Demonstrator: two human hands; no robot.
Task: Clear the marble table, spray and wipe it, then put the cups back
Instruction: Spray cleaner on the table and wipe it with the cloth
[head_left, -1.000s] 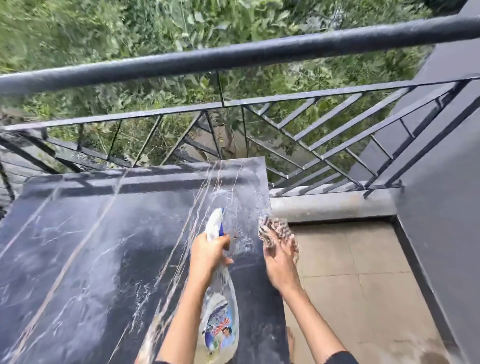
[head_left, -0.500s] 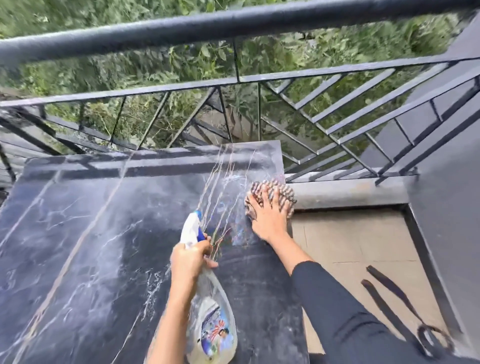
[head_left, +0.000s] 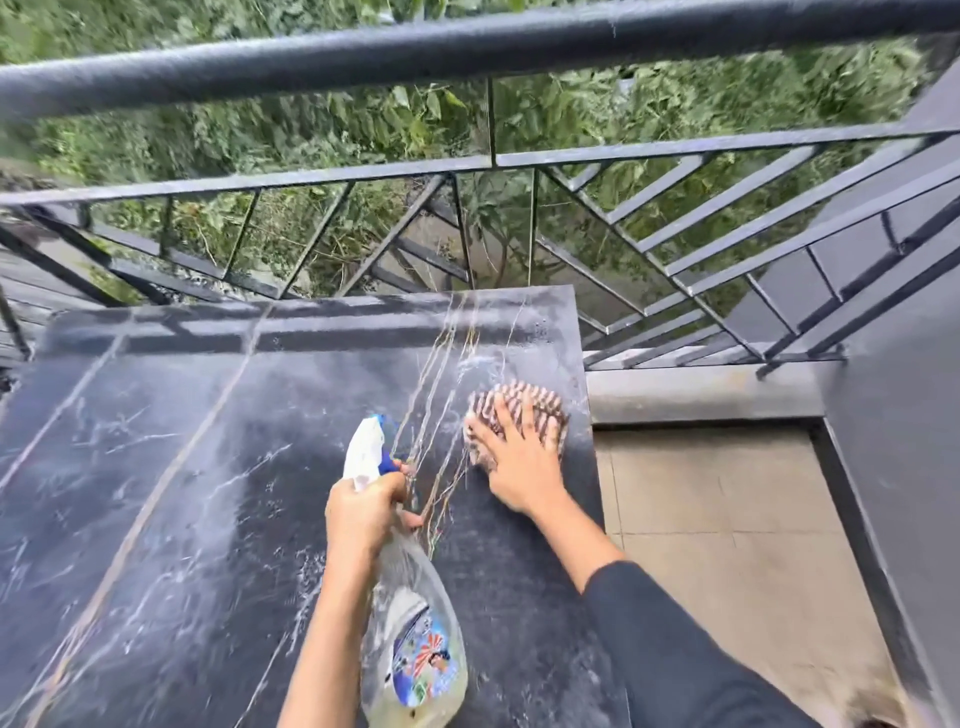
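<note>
Black marble tabletop (head_left: 156, 467), white and tan veins, wet sheen and droplet streaks toward its far right corner, set against a dark metal railing (head_left: 467, 52). Clear spray bottle (head_left: 415, 649) (colourful label, pale liquid, white-and-blue head) held over the tabletop's near right part; left hand (head_left: 363, 514), grip wrapped round its neck. Striped cloth (head_left: 519, 402), bunched, on the tabletop near the right edge; right hand (head_left: 519, 462), grip open, fingers spread flat, pressing it.
</note>
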